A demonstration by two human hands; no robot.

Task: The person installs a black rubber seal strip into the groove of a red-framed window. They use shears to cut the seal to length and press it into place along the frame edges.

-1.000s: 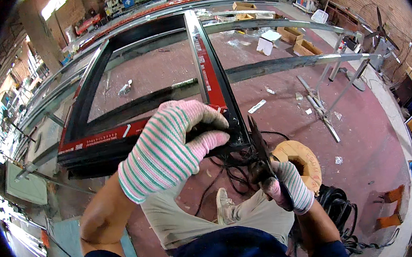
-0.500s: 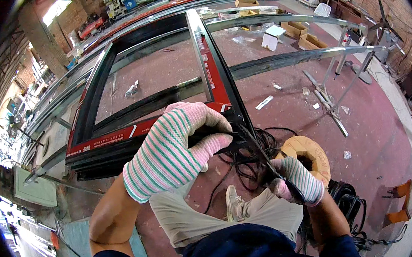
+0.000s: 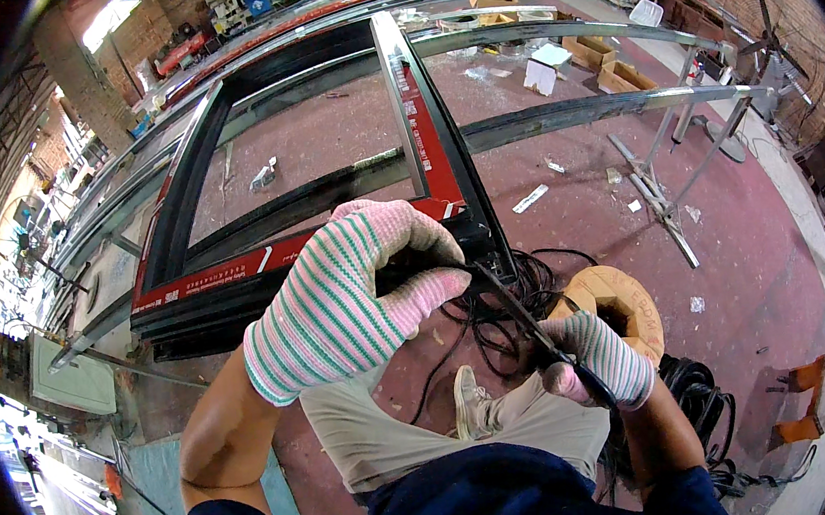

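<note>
A black window frame (image 3: 166, 245) with red printed film (image 3: 436, 175) lies across metal rails in front of me. At its near right corner my left hand (image 3: 335, 286), in a pink glove with green stripes, is closed, thumb and forefinger pinching the end of a black strip (image 3: 472, 243) along the frame's edge. My right hand (image 3: 599, 358), gloved alike, grips dark, long-bladed scissors (image 3: 519, 313) by the handle. Their blades slant up and left, the tips close to the left fingertips and the frame corner. The strip's full run is partly hidden behind my left hand.
Tangled black cord (image 3: 486, 335) lies under the frame corner, beside a cardboard-coloured reel (image 3: 639, 309). More black coils (image 3: 694, 399) sit right of my leg. Metal rails (image 3: 599, 115) extend right. Cardboard boxes (image 3: 625, 77) and a standing fan (image 3: 769, 44) are farther off.
The scissors have shifted slightly, with their blades now looking closer together near the frame corner. My left hand keeps almost the same pinch and place.
</note>
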